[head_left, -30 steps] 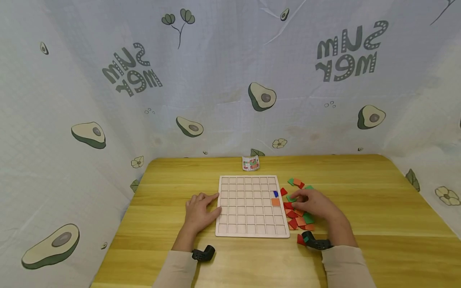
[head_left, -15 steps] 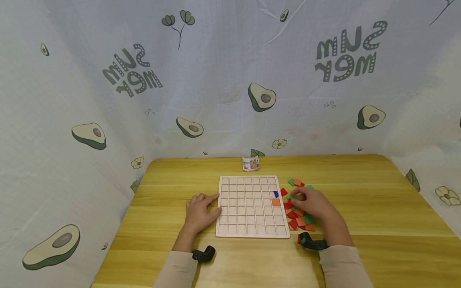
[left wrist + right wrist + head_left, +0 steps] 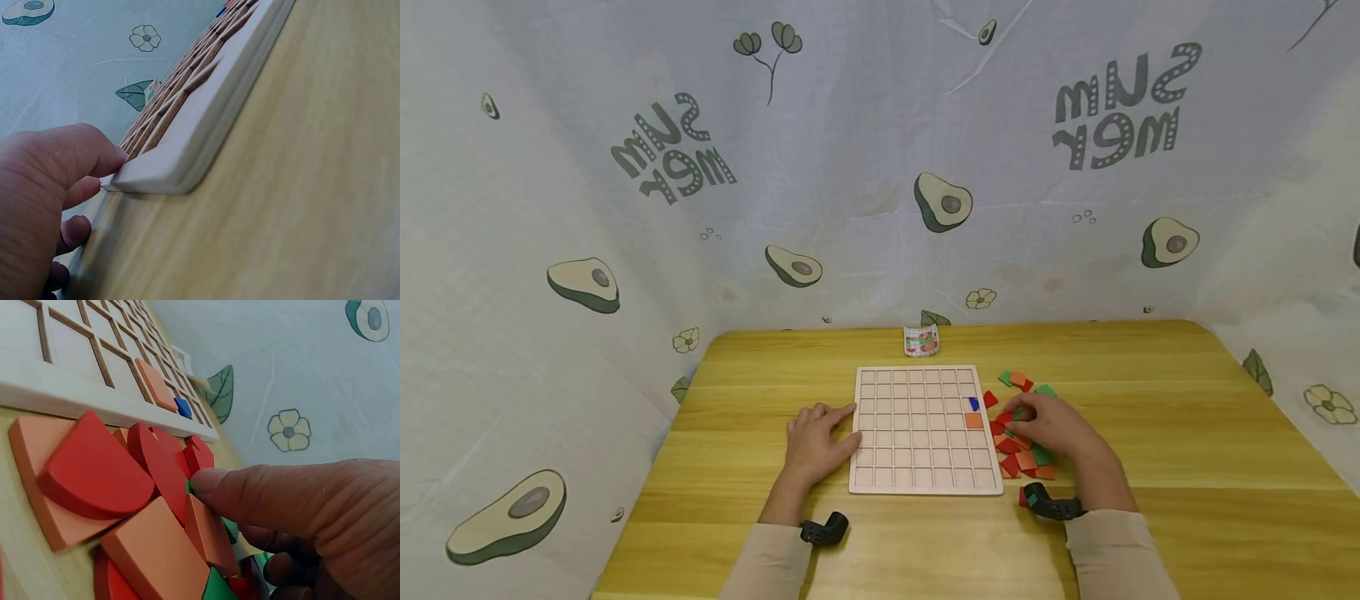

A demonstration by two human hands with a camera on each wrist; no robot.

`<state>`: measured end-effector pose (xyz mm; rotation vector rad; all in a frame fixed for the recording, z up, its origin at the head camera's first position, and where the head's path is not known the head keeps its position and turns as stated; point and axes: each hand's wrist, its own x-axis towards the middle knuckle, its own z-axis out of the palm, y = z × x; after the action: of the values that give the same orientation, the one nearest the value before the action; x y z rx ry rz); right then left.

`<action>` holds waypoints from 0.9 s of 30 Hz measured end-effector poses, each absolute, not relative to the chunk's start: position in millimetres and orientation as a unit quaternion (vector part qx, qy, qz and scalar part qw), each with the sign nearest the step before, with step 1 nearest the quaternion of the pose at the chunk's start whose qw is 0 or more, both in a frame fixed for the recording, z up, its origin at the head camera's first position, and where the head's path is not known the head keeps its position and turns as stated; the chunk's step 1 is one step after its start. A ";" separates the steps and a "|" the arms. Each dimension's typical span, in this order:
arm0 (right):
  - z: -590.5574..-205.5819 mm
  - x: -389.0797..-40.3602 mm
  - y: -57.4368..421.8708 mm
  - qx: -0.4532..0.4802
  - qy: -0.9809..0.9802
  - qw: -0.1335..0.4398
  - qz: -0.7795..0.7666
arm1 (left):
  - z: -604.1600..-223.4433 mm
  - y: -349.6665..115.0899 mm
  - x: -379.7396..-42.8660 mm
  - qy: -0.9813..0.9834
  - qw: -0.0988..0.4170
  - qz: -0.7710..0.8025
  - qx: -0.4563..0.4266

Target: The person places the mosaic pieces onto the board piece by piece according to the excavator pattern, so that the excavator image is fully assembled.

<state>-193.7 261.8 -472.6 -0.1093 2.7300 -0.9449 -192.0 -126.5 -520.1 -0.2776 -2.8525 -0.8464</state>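
Note:
A pale wooden grid board (image 3: pixel 910 489) lies on the table. My left hand (image 3: pixel 814 442) rests at its left edge, with thumb and index finger spread against it; the left wrist view shows the thumb (image 3: pixel 94 153) on the board's corner. In the right-hand cells sit an orange square tile (image 3: pixel 973 421) and a dark blue tile (image 3: pixel 973 404). Over the loose pile beside the board, my right hand (image 3: pixel 1056 423) pinches a small red tile (image 3: pixel 1004 418) between thumb and index fingertip. The index fingertip is hidden behind the thumb in the right wrist view.
Several red, orange and green tiles lie heaped right of the board, including an orange square (image 3: pixel 156 540) and a red rounded tile (image 3: pixel 97 469). A small printed pattern card (image 3: pixel 921 341) stands behind the board. A patterned curtain (image 3: pixel 880 167) hangs around the table (image 3: pixel 1187 400).
My right fingers have tipped up a red tile from the pile and turned it between their tips, moving slightly to the left. The left hand and the board stay put.

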 end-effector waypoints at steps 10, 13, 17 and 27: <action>-465.7 -191.3 251.8 -0.060 0.937 0.116 -0.324 | -518.2 -125.3 -192.2 -0.952 0.069 -0.285 -0.088; -462.3 -188.6 242.0 -0.064 0.934 0.120 -0.331 | -517.9 -125.6 -192.4 -0.952 0.072 -0.284 -0.089; -463.6 -185.8 228.1 -0.061 0.934 0.125 -0.329 | -517.8 -126.1 -193.0 -0.952 0.074 -0.283 -0.091; -466.0 -183.9 222.5 -0.060 0.932 0.142 -0.327 | -519.6 -127.6 -192.3 -0.953 0.069 -0.281 -0.093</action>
<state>-183.9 222.5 -466.0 -0.1727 2.6902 -0.9436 -192.3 -127.6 -519.6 -0.2791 -2.8693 -0.8460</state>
